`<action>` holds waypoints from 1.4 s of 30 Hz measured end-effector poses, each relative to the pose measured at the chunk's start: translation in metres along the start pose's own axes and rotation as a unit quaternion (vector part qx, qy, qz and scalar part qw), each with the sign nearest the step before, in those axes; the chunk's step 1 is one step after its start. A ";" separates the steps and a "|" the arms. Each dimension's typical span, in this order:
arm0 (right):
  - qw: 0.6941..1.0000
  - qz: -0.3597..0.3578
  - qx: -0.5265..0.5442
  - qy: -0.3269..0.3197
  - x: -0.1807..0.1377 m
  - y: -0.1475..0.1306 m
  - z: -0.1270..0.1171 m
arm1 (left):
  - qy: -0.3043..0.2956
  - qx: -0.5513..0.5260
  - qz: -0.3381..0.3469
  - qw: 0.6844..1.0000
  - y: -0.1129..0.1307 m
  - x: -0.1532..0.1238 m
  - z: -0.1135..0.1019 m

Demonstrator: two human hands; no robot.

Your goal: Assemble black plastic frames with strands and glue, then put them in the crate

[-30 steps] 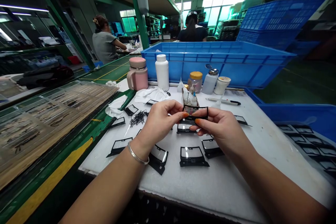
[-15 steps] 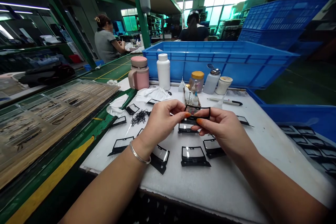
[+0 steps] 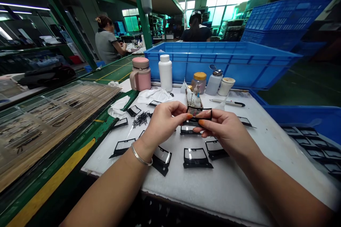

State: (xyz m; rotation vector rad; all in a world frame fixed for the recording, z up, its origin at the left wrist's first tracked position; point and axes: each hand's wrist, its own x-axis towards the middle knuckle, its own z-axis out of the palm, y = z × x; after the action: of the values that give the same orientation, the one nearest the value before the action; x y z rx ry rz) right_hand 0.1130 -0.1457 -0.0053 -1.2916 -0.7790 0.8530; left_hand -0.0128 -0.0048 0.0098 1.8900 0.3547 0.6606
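Both hands hold one small black-framed clear panel above the white work board. My left hand pinches its left end between thumb and fingers. At the right end, my right hand grips it, with the thumb along the lower black edge and fingers behind. Similar framed panels lie on the board below: one in front, one by my left wrist, one partly under my right hand. A heap of thin black strips sits left of my left hand.
Behind the hands stand a pink mug, a white bottle, a yellow-lidded jar and a pump bottle. A knife-like tool lies at right. A large blue crate borders the back. Two people sit farther off.
The view has shifted very slightly. Both hands keep their hold on the framed panel, with no clear movement between them.
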 end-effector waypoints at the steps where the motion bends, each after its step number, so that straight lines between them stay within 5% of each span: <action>1: 1.000 0.009 0.007 -0.009 0.001 0.000 -0.001 | -0.005 -0.019 -0.012 1.000 0.000 0.001 0.000; 14: 0.997 0.065 0.035 -0.006 -0.002 -0.011 0.001 | -0.092 -0.160 -0.112 0.976 -0.007 0.002 -0.003; 26: 1.000 0.026 0.004 -0.016 -0.005 -0.011 0.007 | -0.139 -0.144 -0.092 0.976 -0.001 -0.002 0.004; 42: 0.998 -0.004 -0.067 0.002 -0.008 -0.006 0.010 | -0.118 -0.168 -0.057 0.977 -0.002 0.000 0.006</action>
State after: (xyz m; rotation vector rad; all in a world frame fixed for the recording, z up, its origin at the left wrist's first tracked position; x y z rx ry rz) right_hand 0.1010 -0.1484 0.0022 -1.4078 -0.8495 0.8033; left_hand -0.0090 -0.0085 0.0066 1.5891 0.1839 0.3854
